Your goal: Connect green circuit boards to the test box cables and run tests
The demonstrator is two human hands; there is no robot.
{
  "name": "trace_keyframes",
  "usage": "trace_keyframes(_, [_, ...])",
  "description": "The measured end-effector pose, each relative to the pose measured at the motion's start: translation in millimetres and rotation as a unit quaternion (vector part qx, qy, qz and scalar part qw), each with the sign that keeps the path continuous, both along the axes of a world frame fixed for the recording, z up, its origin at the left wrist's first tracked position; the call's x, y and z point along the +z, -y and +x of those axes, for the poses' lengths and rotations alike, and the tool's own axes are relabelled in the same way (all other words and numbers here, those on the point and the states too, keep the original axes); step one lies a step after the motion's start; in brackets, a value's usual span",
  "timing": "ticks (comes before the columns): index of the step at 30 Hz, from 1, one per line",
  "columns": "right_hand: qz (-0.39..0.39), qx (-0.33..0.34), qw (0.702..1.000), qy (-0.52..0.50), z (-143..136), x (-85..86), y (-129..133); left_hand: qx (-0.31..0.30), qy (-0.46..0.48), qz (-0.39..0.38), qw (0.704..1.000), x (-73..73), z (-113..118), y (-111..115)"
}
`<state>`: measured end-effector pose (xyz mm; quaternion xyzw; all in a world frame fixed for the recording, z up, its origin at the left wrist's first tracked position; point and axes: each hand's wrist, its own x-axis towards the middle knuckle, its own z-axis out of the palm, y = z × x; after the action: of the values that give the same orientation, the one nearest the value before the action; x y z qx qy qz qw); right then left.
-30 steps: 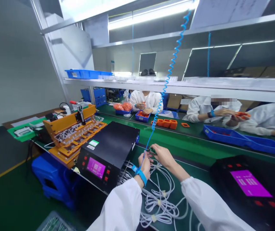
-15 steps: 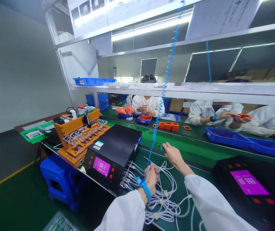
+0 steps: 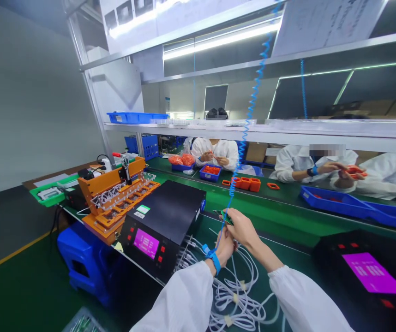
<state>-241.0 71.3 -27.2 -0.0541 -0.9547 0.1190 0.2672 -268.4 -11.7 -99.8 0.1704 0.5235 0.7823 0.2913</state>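
While a small green board (image 3: pixel 228 219) is pinched at the right hand's (image 3: pixel 242 227) fingertips, light edge support is best given, with the blue coiled cord (image 3: pixel 241 151) kept from snagging beside them; whether anything is pinched by the left hand (image 3: pixel 225 250), just below, cannot be told.

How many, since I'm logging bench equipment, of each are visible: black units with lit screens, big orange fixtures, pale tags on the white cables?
Black units: 2
Big orange fixture: 1
Pale tags: 3
Total: 6

Two magenta screens (image 3: pixel 146 244) (image 3: pixel 374 273) — one blue stool (image 3: pixel 80 253)
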Motion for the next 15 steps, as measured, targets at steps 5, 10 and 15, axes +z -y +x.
trace_keyframes(5, [-0.215, -0.083, 0.972, -0.037, -9, -7.5, -26, 0.006, -0.09, -0.058, 0.994, -11.6, 1, -5])
trace_keyframes(10, [-0.357, -0.166, 0.919, 0.015, -22, -24.1, -52, 0.035, -0.084, -0.13, 0.987, -16.1, -5, -12])
trace_keyframes(15, [-0.387, -0.254, 0.886, 0.031, -30, -38.7, -74, 0.063, -0.08, -0.173, 0.98, -22.3, 10, -9])
